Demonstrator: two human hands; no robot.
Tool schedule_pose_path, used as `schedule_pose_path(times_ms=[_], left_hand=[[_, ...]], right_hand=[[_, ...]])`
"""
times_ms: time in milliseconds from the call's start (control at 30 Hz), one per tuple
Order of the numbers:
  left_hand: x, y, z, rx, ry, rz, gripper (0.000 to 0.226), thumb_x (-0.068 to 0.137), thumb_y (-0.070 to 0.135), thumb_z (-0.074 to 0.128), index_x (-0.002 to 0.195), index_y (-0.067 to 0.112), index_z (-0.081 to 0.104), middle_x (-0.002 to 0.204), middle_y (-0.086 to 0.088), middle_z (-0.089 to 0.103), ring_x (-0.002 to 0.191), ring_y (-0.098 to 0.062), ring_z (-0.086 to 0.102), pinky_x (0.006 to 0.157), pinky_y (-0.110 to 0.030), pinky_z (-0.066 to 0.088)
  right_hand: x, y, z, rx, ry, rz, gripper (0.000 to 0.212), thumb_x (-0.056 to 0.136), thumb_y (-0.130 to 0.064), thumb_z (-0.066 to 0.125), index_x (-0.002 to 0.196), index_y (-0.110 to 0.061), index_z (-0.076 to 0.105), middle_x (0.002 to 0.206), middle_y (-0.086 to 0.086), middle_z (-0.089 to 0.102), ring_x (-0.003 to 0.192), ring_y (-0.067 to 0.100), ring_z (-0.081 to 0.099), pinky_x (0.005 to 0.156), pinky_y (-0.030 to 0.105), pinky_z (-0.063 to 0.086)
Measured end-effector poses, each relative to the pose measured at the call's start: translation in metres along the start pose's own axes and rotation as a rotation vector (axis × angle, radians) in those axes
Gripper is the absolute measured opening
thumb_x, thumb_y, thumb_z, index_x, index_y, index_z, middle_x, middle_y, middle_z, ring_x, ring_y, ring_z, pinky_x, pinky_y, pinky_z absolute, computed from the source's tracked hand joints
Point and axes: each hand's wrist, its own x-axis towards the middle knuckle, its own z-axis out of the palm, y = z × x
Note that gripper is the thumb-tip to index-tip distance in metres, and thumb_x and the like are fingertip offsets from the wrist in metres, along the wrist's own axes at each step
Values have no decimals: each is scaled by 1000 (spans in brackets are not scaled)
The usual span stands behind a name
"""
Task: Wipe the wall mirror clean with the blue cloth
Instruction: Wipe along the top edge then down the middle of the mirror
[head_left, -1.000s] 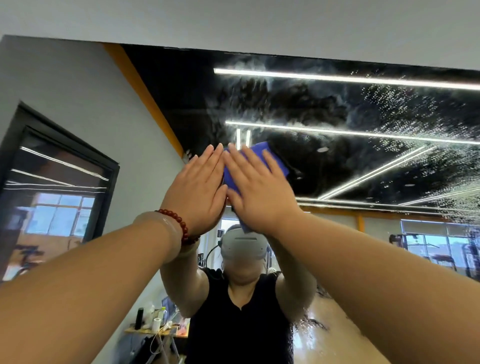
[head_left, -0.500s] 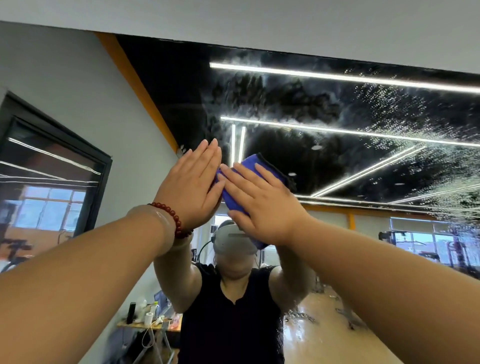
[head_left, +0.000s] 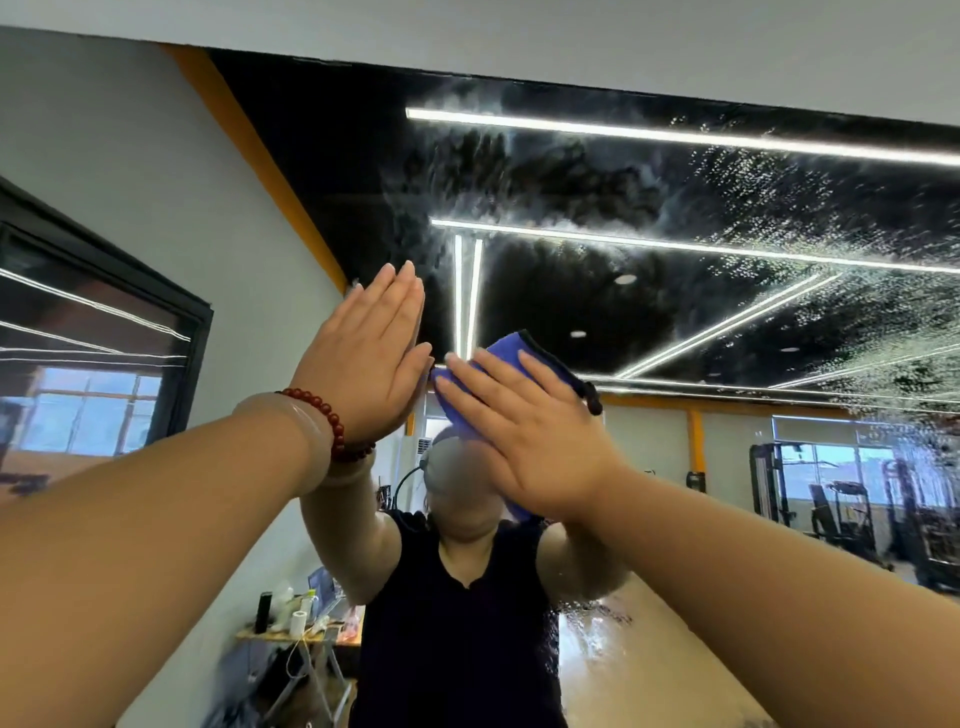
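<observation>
The wall mirror (head_left: 649, 197) fills most of the head view, its upper right speckled with droplets and hazy smears. My right hand (head_left: 530, 436) presses the blue cloth (head_left: 506, 351) flat against the glass with straight, spread fingers; only the cloth's upper edge and a dark corner loop show past my fingers. My left hand (head_left: 369, 358), a red bead bracelet at the wrist, lies flat on the mirror just left of the cloth, fingers together and pointing up.
The white wall (head_left: 571, 31) runs above the mirror's top edge. The reflection shows a person in a black top, a small cluttered table (head_left: 301, 631) at lower left and gym machines (head_left: 841, 504) at right.
My right hand has slid the cloth down and to the right on the glass. My left hand has stayed higher, so the two hands have drawn apart.
</observation>
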Motion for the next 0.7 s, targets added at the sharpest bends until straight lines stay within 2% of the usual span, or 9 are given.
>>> schedule_pose_path(times_ms=[67, 133, 200, 267, 400, 433, 500, 600, 700], left_hand=[[0, 1, 0, -2, -25, -7, 76, 90, 51, 0, 154, 11, 8, 163, -5, 1, 149, -18, -3, 116, -29, -8], [0, 4, 0, -5, -29, -39, 73, 92, 49, 4, 155, 11, 5, 163, -5, -1, 149, -19, -6, 116, -30, -9], [-2, 12, 0, -11, -16, -74, 71, 93, 46, 8, 155, 11, 4, 163, -5, -3, 149, -19, -7, 116, -31, -9], [-6, 27, 2, -52, -18, -57, 70, 93, 45, 9, 155, 11, 4, 163, -5, -4, 149, -19, -7, 117, -32, -9], [-16, 52, 13, -4, -33, 42, 70, 93, 44, 7, 154, 10, 8, 163, -6, 4, 149, -19, 0, 118, -33, -4], [-17, 53, 15, 12, -30, 36, 69, 93, 43, 9, 154, 10, 9, 163, -6, 4, 149, -19, 1, 117, -33, -4], [-17, 52, 17, 30, -38, 27, 68, 94, 43, 12, 154, 12, 8, 163, -6, 3, 149, -19, 0, 118, -33, -4], [-17, 54, 17, 57, -44, 21, 69, 94, 44, 10, 155, 12, 7, 163, -6, 3, 149, -19, 0, 118, -34, -3], [-18, 58, 15, 46, -55, 13, 69, 94, 43, 10, 154, 11, 6, 163, -7, 0, 149, -19, -2, 118, -33, -6]], right_hand=[[3, 17, -4, 18, 84, 243, 59, 96, -43, 30, 151, -21, 33, 157, 2, 31, 145, 22, 28, 118, 43, 13], [7, 28, -9, 76, 106, 561, 60, 98, -42, 25, 155, -23, 21, 162, 0, 18, 149, 20, 14, 119, 41, 4], [10, 22, -8, 78, 90, 719, 59, 102, -40, 24, 156, -24, 8, 164, -2, 5, 151, 18, 1, 119, 40, -4], [8, 9, -7, 60, 106, 604, 60, 101, -41, 26, 156, -22, 11, 163, -1, 8, 151, 20, 5, 120, 42, -2], [-7, 24, -2, -26, 22, 32, 60, 97, -44, 32, 150, -19, 35, 157, 1, 32, 145, 22, 28, 118, 44, 18], [-8, 34, -2, -33, 30, 46, 60, 96, -44, 32, 150, -19, 35, 156, 2, 33, 145, 22, 29, 117, 43, 17], [-9, 46, -8, 12, 97, 320, 61, 96, -45, 29, 153, -21, 29, 159, 2, 28, 147, 21, 22, 118, 42, 10], [-10, 34, -4, 40, 90, 656, 63, 100, -45, 23, 156, -21, 8, 164, 2, 6, 151, 21, 3, 119, 42, -3], [-22, 7, 0, 0, 64, 323, 64, 98, -47, 27, 155, -19, 19, 162, 4, 18, 149, 24, 14, 120, 46, 5]])
